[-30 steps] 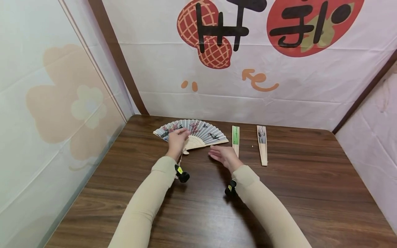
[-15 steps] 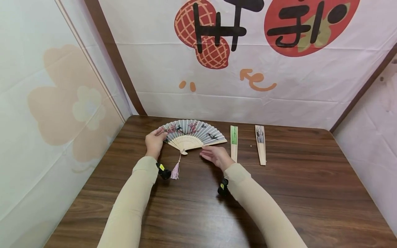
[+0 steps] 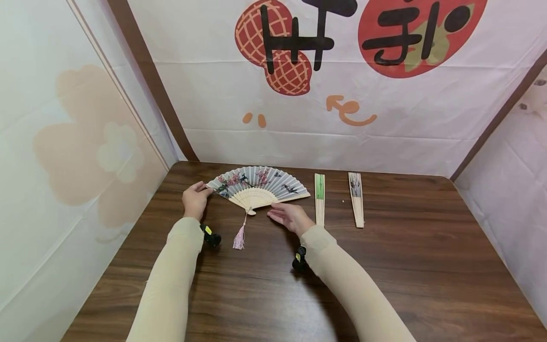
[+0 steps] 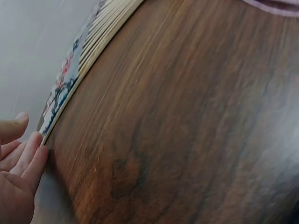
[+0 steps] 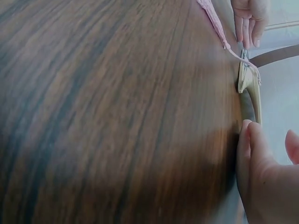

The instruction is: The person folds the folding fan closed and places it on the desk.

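Note:
An open paper fan with flowers and birds painted on it lies spread at the back of the wooden table. A pink tassel trails from its pivot. My left hand is at the fan's left end, and its straight fingertips touch the outer rib. My right hand lies open on the table, just in front of the fan's right rib, holding nothing. In the right wrist view, the fingers of that hand stop short of the pivot.
Two folded fans lie side by side to the right of the open one: a green one and a grey one. White printed cloth walls close in the table at the back and on both sides.
My left hand has slid from over the fan's middle to its left end, which uncovers the fan and its tassel. My right hand has stayed open near the right rib.

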`<act>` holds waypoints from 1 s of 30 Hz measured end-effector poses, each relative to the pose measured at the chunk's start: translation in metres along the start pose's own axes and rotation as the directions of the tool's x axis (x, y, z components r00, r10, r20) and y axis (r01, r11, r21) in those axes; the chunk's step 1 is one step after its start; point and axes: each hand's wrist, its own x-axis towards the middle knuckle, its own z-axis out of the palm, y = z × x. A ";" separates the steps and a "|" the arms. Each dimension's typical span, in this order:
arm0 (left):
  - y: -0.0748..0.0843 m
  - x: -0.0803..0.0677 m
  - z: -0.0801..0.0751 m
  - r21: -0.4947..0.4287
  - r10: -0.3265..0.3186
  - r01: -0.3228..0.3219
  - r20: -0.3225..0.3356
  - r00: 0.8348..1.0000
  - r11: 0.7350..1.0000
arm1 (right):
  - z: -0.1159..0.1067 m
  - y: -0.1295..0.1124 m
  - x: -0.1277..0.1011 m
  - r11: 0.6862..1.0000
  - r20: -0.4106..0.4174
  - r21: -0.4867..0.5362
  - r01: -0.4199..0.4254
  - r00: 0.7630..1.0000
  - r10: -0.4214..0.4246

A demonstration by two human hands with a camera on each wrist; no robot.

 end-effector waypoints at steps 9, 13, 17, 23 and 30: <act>-0.002 0.007 -0.005 0.028 0.011 -0.011 -0.012 1.000 1.000 | 0.011 0.005 0.004 0.998 0.017 0.058 -0.017 1.000 0.016; -0.002 0.010 -0.004 0.033 -0.017 0.017 -0.005 1.000 0.999 | 0.014 0.007 0.005 0.997 0.006 0.070 -0.013 1.000 0.013; -0.001 0.011 -0.005 0.041 -0.034 0.034 0.012 0.999 0.999 | 0.019 0.009 0.007 0.996 -0.004 0.091 -0.021 1.000 0.022; -0.001 0.013 -0.006 0.053 -0.043 0.042 0.023 0.999 0.998 | 0.026 0.012 0.012 0.991 -0.022 0.131 -0.027 0.999 0.030; -0.001 0.011 -0.006 0.064 -0.045 0.042 0.047 0.998 0.997 | 0.030 0.017 0.018 0.990 -0.052 0.141 -0.007 0.999 0.014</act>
